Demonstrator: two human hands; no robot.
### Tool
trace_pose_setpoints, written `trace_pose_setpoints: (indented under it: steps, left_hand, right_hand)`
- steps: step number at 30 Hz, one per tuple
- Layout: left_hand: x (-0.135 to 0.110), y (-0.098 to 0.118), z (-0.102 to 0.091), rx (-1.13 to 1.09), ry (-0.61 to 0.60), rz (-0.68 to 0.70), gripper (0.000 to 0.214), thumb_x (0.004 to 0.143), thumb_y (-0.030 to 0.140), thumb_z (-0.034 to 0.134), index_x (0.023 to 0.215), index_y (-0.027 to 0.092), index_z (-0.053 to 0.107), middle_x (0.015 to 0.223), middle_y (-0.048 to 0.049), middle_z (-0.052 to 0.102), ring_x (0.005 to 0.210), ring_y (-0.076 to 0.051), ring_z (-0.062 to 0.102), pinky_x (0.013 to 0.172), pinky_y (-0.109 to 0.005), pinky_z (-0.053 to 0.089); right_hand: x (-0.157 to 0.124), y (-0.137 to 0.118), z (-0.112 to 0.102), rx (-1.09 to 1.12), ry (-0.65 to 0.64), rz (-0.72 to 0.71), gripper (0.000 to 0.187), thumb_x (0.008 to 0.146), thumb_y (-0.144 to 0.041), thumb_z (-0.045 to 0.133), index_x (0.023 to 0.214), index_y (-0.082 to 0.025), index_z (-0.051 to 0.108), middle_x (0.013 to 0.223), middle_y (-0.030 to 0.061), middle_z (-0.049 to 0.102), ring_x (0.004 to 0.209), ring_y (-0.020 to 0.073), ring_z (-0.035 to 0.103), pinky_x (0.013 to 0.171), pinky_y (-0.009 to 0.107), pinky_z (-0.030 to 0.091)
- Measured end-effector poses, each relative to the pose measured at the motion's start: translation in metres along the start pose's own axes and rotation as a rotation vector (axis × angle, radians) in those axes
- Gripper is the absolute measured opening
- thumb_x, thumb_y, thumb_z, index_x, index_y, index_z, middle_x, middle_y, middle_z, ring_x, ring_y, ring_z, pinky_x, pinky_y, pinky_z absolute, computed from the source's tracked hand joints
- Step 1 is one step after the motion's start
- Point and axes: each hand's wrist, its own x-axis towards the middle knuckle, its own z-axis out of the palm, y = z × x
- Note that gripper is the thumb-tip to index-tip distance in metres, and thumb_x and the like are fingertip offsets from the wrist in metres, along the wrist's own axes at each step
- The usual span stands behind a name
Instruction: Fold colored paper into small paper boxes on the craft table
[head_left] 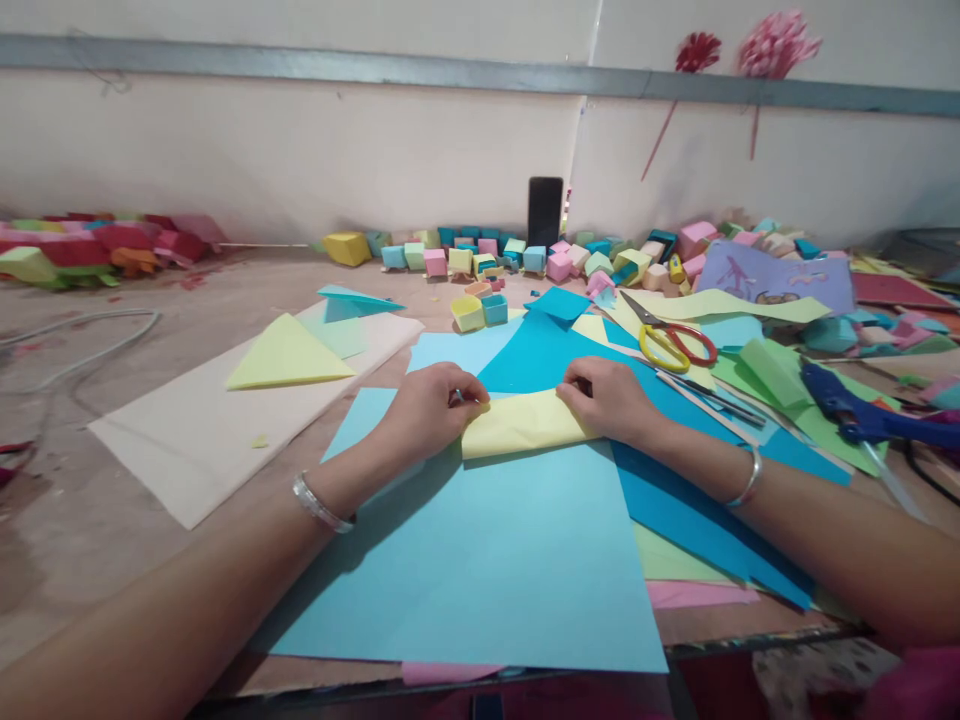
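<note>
Off-white wall (375,150) spans the full width of the view and carries a grey horizontal rail (375,66); a narrow vertical seam (580,150) shows above and below the rail, and a thin wire (101,75) hangs at the rail's left portion. Well below the rail, a brownish tabletop (259,285) extends from the wall, its surface scuffed and bearing reddish marks. Lighting is soft, with faint shadowing beneath the rail's right portion.
</note>
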Motion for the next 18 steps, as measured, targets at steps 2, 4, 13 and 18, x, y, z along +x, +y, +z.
trace_pose_setpoints:
  steps: [2,4,13,18]
  left_hand:
    - [0.001,-0.002,0.001,-0.016,-0.018,-0.007,0.015,0.072,0.025,0.06,0.073,0.019,0.073,0.079,-0.0038,0.066,0.071,-0.017,0.057,0.065,-0.028,0.044]
    - [0.002,-0.004,0.002,-0.027,-0.033,-0.003,0.015,0.072,0.025,0.06,0.073,0.019,0.074,0.079,-0.0036,0.066,0.073,-0.018,0.058,0.067,-0.029,0.045]
    - [0.008,-0.001,0.002,0.197,-0.103,0.121,0.027,0.078,0.013,0.052,0.082,0.022,0.078,0.081,-0.0052,0.064,0.073,-0.017,0.058,0.065,-0.027,0.041]
    - [0.03,0.025,-0.008,0.444,-0.362,0.115,0.02,0.078,0.021,0.055,0.082,0.02,0.075,0.083,-0.0061,0.069,0.074,-0.019,0.061,0.063,-0.025,0.039]
  right_hand:
    - [0.0,0.0,0.0,-0.014,-0.013,0.002,0.014,0.08,-0.024,0.055,0.067,-0.019,0.054,0.071,0.0014,0.06,0.066,0.014,0.05,0.059,0.026,0.031]
    - [0.0,0.0,0.001,-0.03,-0.019,-0.005,0.014,0.08,-0.024,0.055,0.066,-0.019,0.052,0.07,0.0012,0.059,0.066,0.0143,0.05,0.059,0.026,0.03]
    - [0.0,0.001,0.003,-0.044,-0.02,-0.066,0.016,0.078,-0.019,0.055,0.065,-0.02,0.046,0.068,0.0001,0.055,0.066,0.0139,0.047,0.059,0.026,0.028]
    - [0.001,0.002,0.003,-0.062,-0.03,-0.072,0.017,0.079,-0.02,0.056,0.065,-0.02,0.046,0.069,0.0005,0.054,0.067,0.0143,0.046,0.059,0.026,0.027]
